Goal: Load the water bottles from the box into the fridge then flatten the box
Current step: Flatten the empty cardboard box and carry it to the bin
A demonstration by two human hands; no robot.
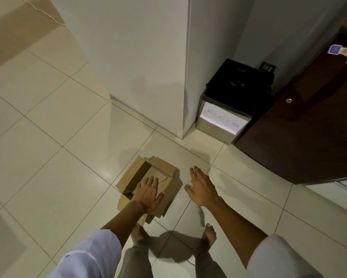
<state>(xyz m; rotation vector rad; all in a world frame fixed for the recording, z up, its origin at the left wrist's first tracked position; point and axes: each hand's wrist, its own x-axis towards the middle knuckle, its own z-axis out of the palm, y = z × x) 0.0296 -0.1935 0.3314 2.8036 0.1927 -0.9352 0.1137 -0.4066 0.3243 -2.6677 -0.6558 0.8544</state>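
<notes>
A brown cardboard box [160, 171] lies crushed and mostly flat on the tiled floor, flaps splayed outward. My left hand [149, 192] presses down on its top with straight, spread fingers. To the right of the box, my right hand [201, 186] hovers over the floor, fingers extended and holding nothing. No water bottles are in view. The dark brown fridge [309, 127] stands at the right with its door closed and magnets near its top.
A bin [220, 125] lined with a black bag and labelled "RECYCLE BIN" sits between a white wall corner [185, 97] and the fridge. My bare feet [209, 233] stand just behind the box. Pale floor tiles [48, 157] spread to the left.
</notes>
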